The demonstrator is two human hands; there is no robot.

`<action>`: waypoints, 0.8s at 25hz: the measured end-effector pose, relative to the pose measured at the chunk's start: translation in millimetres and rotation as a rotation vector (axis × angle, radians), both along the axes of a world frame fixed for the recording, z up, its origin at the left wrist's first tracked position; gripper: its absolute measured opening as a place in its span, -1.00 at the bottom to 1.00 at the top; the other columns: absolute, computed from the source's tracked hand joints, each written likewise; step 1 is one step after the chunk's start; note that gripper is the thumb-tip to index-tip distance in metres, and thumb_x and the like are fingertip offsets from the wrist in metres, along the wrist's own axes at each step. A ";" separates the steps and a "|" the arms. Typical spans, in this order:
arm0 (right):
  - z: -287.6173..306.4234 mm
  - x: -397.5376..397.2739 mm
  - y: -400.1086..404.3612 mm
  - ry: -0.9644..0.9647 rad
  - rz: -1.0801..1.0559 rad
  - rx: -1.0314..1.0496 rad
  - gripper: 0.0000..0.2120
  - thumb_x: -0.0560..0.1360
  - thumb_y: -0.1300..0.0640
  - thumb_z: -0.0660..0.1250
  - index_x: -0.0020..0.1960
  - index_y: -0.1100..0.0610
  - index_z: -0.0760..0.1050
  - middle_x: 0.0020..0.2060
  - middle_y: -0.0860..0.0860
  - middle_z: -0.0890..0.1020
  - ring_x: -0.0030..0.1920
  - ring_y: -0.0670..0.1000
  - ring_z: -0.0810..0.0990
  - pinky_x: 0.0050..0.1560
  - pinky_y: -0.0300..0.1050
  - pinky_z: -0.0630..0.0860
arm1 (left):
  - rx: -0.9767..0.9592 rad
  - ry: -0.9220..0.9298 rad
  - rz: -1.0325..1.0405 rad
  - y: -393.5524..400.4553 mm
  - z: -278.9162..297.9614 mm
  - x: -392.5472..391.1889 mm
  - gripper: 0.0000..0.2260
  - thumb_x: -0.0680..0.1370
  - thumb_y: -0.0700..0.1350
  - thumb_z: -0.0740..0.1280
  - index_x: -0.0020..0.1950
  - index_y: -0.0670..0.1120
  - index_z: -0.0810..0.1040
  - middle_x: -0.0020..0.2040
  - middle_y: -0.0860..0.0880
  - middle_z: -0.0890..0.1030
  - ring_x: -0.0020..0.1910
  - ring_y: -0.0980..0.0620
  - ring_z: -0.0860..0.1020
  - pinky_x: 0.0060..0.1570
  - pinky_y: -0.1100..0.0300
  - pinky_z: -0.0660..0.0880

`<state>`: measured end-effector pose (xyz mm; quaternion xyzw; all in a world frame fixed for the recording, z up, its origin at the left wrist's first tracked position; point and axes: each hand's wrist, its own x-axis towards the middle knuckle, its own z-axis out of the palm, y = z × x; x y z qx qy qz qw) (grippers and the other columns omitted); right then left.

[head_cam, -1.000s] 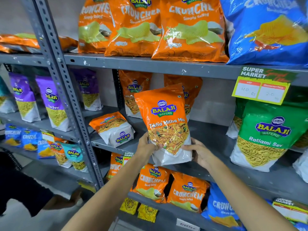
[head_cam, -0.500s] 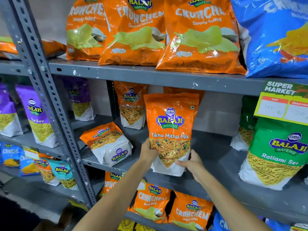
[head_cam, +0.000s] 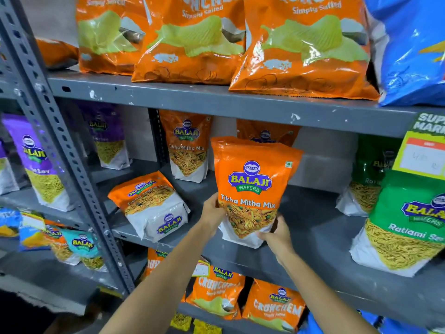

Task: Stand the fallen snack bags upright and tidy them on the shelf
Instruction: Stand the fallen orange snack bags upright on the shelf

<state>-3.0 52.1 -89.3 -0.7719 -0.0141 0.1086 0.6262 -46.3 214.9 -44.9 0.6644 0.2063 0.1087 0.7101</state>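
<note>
An orange Tikha Mitha Mix bag point(head_cam: 250, 179) stands upright on the grey middle shelf point(head_cam: 313, 227). My left hand point(head_cam: 213, 213) grips its lower left side and my right hand point(head_cam: 277, 233) holds its lower right corner. To the left, a second orange Tikha Mitha Mix bag point(head_cam: 149, 203) lies fallen on its back near the shelf's front edge. Two more of the same bags stand upright at the back, one point(head_cam: 186, 145) in plain view and one point(head_cam: 265, 132) mostly hidden behind the held bag.
Green Ratlami Sev bags point(head_cam: 407, 225) stand at the right of the shelf. Big orange Crunchem bags point(head_cam: 301, 49) fill the shelf above, smaller ones point(head_cam: 216, 292) the shelf below. A grey perforated upright point(head_cam: 69, 155) divides off purple bags point(head_cam: 36, 160) on the left. A yellow price tag point(head_cam: 423, 153) hangs at right.
The held bag has gone from tilted and lifted off the shelf to upright with its base on the shelf, further back. The view has moved closer to the shelf.
</note>
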 end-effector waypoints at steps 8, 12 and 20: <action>16.2 -48.2 6.6 -0.363 -0.264 -0.012 -0.66 0.31 0.43 0.34 0.04 0.20 0.44 0.05 0.17 0.57 -0.04 0.16 0.58 -0.16 -0.12 0.53 | -0.063 -0.003 0.351 32.0 17.8 -47.3 -0.66 0.53 -0.42 0.14 0.24 -0.21 0.50 0.01 -0.09 0.58 -0.10 -0.01 0.52 -0.26 0.27 0.44; 32.2 -72.5 28.8 -0.424 -0.006 -0.009 -0.78 0.36 0.41 0.33 -0.11 0.15 0.45 -0.13 0.06 0.55 -0.15 0.08 0.55 -0.25 -0.16 0.50 | -0.050 0.017 0.519 58.2 18.0 -85.4 -0.72 0.50 -0.38 0.16 0.06 -0.13 0.56 -0.11 -0.16 0.54 -0.14 -0.06 0.51 -0.30 0.23 0.44; 51.1 -76.8 119.0 -0.448 0.204 -0.007 -0.85 0.37 0.38 0.32 -0.09 0.23 0.56 -0.18 0.11 0.62 -0.19 0.04 0.54 -0.21 -0.25 0.42 | -0.111 0.179 0.583 132.9 17.7 -125.2 -0.87 0.53 -0.29 0.23 -0.18 -0.18 0.52 -0.06 -0.15 0.51 -0.25 -0.06 0.48 -0.29 0.12 0.39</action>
